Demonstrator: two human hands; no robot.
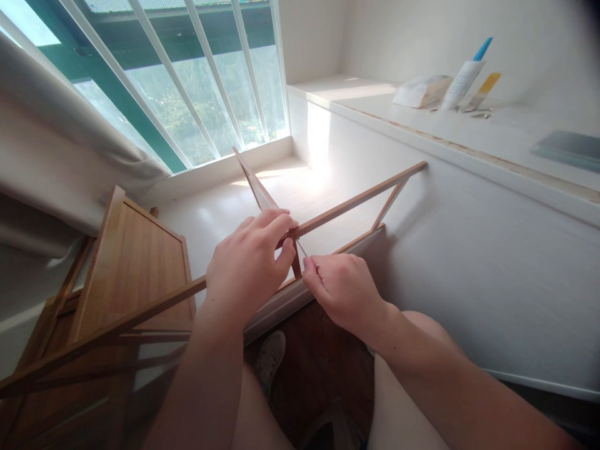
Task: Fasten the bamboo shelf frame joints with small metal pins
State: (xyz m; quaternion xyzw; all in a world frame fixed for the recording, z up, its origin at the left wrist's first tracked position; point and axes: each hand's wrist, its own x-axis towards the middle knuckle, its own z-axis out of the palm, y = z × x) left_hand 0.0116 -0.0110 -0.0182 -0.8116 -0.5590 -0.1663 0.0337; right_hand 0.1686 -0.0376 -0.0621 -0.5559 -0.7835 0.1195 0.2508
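A long, narrow wooden frame (360,203) runs across the view from lower left to upper right, with short crosspieces joining its two rails. My left hand (250,259) is closed round the upper rail near the middle, its thumb and fingers by a joint with a crosspiece. Just right of that, my right hand (344,290) is closed in a fist on a thin metal hex key (302,247). The key's slim shaft reaches up to the joint beside my left fingertips. Its far tip is too small to make out, and my fingers hide most of the rest.
Brown wooden panels (135,262) lean at left beside a curtain (70,144). Ahead is a white sill (201,206) below a barred window. On the right ledge (360,94) stand a white tube with blue nozzle (464,81), a yellow-handled brush (487,87), small metal pieces and a crumpled packet (422,92).
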